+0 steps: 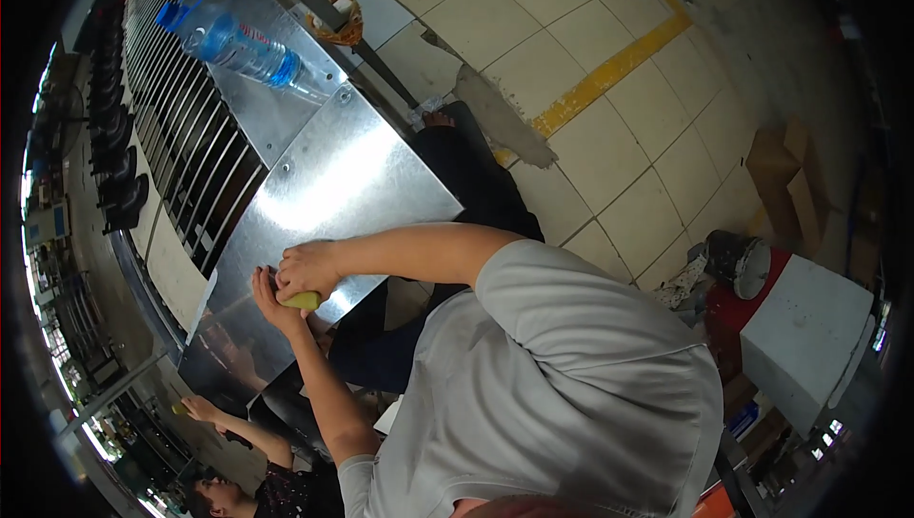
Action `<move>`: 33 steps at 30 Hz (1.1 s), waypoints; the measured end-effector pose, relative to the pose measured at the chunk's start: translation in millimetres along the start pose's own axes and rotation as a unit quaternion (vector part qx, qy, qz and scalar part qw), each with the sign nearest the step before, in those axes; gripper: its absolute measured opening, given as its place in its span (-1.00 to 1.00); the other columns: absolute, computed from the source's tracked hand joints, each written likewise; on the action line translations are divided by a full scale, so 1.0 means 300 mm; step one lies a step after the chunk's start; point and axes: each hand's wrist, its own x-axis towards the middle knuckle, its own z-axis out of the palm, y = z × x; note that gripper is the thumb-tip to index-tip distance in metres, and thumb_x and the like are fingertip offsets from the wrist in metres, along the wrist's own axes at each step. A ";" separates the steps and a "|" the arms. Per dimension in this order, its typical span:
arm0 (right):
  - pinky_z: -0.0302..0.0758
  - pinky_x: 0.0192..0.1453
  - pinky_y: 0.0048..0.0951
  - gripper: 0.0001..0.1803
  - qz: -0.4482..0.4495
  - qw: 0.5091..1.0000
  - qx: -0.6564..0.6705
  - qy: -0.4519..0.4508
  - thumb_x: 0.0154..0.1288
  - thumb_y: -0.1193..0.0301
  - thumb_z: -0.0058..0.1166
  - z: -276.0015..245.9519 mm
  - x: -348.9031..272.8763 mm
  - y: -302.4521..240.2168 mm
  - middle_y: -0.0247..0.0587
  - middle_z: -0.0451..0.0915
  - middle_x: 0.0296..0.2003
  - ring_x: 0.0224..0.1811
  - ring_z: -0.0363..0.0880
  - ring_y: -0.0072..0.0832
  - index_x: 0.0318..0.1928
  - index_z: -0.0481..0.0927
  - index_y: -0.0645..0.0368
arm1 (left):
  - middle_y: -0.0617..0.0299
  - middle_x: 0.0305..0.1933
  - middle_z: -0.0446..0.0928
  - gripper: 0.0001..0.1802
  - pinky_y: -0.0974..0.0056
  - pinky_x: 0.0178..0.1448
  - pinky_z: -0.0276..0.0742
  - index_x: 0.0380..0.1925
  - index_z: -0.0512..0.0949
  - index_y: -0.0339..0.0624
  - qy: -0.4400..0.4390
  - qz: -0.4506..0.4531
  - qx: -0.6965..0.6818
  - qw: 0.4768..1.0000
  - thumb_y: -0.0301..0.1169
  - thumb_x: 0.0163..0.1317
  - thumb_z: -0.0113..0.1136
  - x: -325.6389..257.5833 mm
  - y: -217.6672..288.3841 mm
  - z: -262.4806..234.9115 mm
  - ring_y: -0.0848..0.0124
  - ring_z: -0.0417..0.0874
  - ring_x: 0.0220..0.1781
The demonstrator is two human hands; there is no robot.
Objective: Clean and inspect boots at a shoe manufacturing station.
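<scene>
My hands are together over the shiny sheet-metal tabletop (352, 161). Between them is a small, rounded yellow-green thing (301, 301) whose kind I cannot make out. My right hand (309, 268) curls over it from above, and my left hand (270, 301) cups it from the other side, fingers pointing up. Most of the thing is hidden by the fingers. A dark bit shows between the hands, too small to name.
On the metal lies a large clear water bottle (238, 47) with a blue cap, beside a conveyor of metal rods (181, 128). A co-worker (257, 456) reaches in from the lower left. A white bin (804, 337) and cardboard box (785, 180) are on the right.
</scene>
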 end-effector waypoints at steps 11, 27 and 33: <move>0.39 0.08 -0.21 -0.58 -0.004 1.000 0.007 -0.028 0.17 -0.10 0.13 -0.005 0.022 0.021 -0.33 0.60 -0.20 -0.08 0.58 -0.30 -0.17 0.53 -0.07 | 0.01 0.23 0.48 -0.68 0.09 0.32 0.37 0.04 0.55 -0.21 -0.001 -0.019 -0.011 1.000 -0.42 0.28 0.15 0.032 0.005 -0.009 0.05 0.47 0.27; 0.40 0.08 -0.19 -0.57 0.010 0.999 0.005 -0.031 0.21 -0.10 0.09 -0.013 0.024 0.020 -0.31 0.59 -0.22 -0.08 0.58 -0.27 -0.16 0.51 -0.06 | -0.03 0.21 0.48 -0.67 0.07 0.30 0.37 0.02 0.56 -0.25 0.015 -0.013 -0.009 1.000 -0.39 0.27 0.19 0.037 -0.005 0.007 0.03 0.48 0.25; 0.40 0.08 -0.19 -0.58 0.020 0.999 0.004 -0.042 0.21 -0.09 0.09 -0.016 0.022 0.014 -0.32 0.59 -0.23 -0.09 0.58 -0.27 -0.14 0.50 -0.07 | -0.03 0.21 0.49 -0.67 0.06 0.30 0.37 0.02 0.56 -0.25 0.010 0.004 0.014 1.000 -0.39 0.27 0.20 0.030 -0.008 0.000 0.02 0.48 0.25</move>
